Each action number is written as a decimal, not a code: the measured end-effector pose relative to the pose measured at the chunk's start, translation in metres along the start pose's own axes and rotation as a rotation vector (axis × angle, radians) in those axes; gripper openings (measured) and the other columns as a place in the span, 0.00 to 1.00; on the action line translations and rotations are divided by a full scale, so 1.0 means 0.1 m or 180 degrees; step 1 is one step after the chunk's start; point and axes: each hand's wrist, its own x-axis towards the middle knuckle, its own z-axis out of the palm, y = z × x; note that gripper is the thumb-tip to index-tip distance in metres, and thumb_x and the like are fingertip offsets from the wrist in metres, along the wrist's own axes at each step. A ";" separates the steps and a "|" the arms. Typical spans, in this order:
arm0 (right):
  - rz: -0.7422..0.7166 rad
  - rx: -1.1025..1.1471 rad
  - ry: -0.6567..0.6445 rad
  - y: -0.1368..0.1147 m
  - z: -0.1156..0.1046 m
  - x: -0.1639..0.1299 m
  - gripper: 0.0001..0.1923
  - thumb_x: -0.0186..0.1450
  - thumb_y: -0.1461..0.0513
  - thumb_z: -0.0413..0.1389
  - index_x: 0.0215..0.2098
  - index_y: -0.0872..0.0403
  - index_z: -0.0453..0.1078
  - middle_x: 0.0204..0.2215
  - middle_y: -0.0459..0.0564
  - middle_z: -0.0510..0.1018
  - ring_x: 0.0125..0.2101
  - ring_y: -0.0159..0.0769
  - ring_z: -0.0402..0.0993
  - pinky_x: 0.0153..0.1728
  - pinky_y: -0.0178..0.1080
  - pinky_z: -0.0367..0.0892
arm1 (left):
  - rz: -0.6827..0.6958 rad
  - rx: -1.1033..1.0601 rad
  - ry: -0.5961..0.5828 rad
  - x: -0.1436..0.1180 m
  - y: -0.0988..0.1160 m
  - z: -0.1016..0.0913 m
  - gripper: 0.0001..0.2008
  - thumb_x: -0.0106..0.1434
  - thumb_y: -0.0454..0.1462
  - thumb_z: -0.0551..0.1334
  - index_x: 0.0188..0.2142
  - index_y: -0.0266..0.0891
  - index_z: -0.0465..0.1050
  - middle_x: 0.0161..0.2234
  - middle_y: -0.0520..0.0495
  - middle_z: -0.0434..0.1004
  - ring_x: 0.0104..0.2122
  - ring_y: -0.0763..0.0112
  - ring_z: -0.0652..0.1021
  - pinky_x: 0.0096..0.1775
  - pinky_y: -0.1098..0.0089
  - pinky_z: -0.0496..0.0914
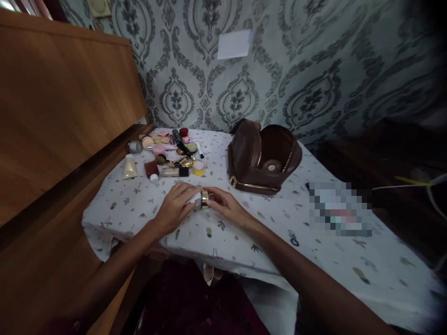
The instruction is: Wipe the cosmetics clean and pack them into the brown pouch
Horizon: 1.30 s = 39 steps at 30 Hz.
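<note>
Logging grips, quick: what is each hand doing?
Left hand: closed on the small bottle.
Right hand: closed on the bottle's gold cap.

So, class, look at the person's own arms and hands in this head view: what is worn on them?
Nothing that shows. Both forearms are bare up to the picture's lower edge, with no sleeve cuff in view. The left hand and right hand wear no gloves. No watch or bracelet shows at either wrist; the dim light hides any rings.
</note>
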 end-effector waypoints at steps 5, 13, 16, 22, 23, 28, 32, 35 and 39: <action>0.0062 0.0186 -0.0067 0.01 0.01 0.00 0.25 0.63 0.49 0.60 0.53 0.55 0.68 0.30 0.45 0.73 0.30 0.33 0.68 0.31 0.36 0.63 | -0.0839 -0.0584 -0.0605 0.19 -0.13 0.09 0.17 0.71 0.43 0.51 0.45 0.37 0.75 0.44 0.42 0.78 0.46 0.60 0.75 0.50 0.61 0.67; -0.0035 0.0261 -0.0300 -0.07 -0.01 -0.08 0.27 0.59 0.53 0.66 0.54 0.50 0.69 0.41 0.48 0.74 0.28 0.29 0.64 0.30 0.35 0.65 | -0.1613 -0.1193 -0.0975 0.20 -0.30 0.04 0.23 0.67 0.52 0.50 0.24 0.38 0.66 0.21 0.54 0.64 0.25 0.70 0.67 0.30 0.70 0.62; -0.0055 0.0172 -0.0290 -0.05 -0.01 -0.08 0.29 0.58 0.53 0.66 0.55 0.50 0.68 0.41 0.49 0.74 0.31 0.32 0.67 0.34 0.37 0.67 | -0.1662 -0.1234 -0.0948 0.19 -0.23 0.03 0.23 0.67 0.53 0.49 0.27 0.38 0.66 0.24 0.53 0.65 0.28 0.68 0.68 0.33 0.70 0.63; 0.0051 -0.0087 -0.0505 -0.07 0.01 -0.07 0.36 0.56 0.50 0.67 0.59 0.52 0.67 0.32 0.45 0.72 0.30 0.34 0.67 0.29 0.36 0.65 | -0.1524 -0.1309 -0.0878 0.12 -0.07 0.01 0.19 0.67 0.49 0.50 0.28 0.39 0.65 0.26 0.53 0.64 0.31 0.68 0.67 0.37 0.70 0.62; 0.0086 -0.0126 -0.0581 -0.08 0.01 -0.07 0.36 0.57 0.50 0.66 0.59 0.52 0.67 0.29 0.44 0.71 0.28 0.33 0.66 0.28 0.35 0.63 | -0.1512 -0.1301 -0.0871 0.10 -0.07 0.00 0.18 0.67 0.49 0.50 0.28 0.39 0.64 0.26 0.54 0.63 0.30 0.69 0.66 0.36 0.70 0.61; 0.0042 -0.0234 -0.0638 -0.12 0.02 -0.10 0.29 0.58 0.51 0.66 0.54 0.53 0.71 0.28 0.43 0.72 0.28 0.33 0.67 0.28 0.35 0.63 | -0.1524 -0.1109 -0.0880 0.00 -0.04 0.01 0.18 0.68 0.48 0.50 0.32 0.38 0.67 0.27 0.53 0.65 0.31 0.68 0.67 0.35 0.70 0.61; -0.0142 -0.0296 -0.0417 -0.06 0.06 -0.14 0.30 0.57 0.52 0.67 0.55 0.52 0.68 0.32 0.46 0.75 0.31 0.35 0.70 0.32 0.37 0.68 | -0.1565 -0.1021 -0.0787 -0.02 0.00 -0.01 0.18 0.68 0.48 0.50 0.36 0.38 0.70 0.30 0.52 0.69 0.32 0.67 0.68 0.37 0.69 0.64; -0.0393 -0.0500 -0.0279 -0.03 0.07 -0.16 0.31 0.60 0.54 0.65 0.58 0.50 0.64 0.39 0.50 0.76 0.31 0.35 0.73 0.34 0.40 0.72 | -0.1573 -0.1081 -0.0702 0.00 0.01 -0.01 0.18 0.68 0.48 0.51 0.38 0.37 0.71 0.31 0.51 0.71 0.34 0.67 0.70 0.39 0.68 0.66; -0.1032 -0.1020 -0.0227 -0.04 0.04 -0.17 0.27 0.66 0.55 0.60 0.61 0.48 0.62 0.55 0.56 0.72 0.48 0.44 0.75 0.49 0.48 0.73 | -0.2035 -0.1778 -0.0754 0.05 -0.02 0.00 0.19 0.66 0.52 0.55 0.38 0.38 0.71 0.34 0.48 0.71 0.35 0.65 0.72 0.30 0.70 0.70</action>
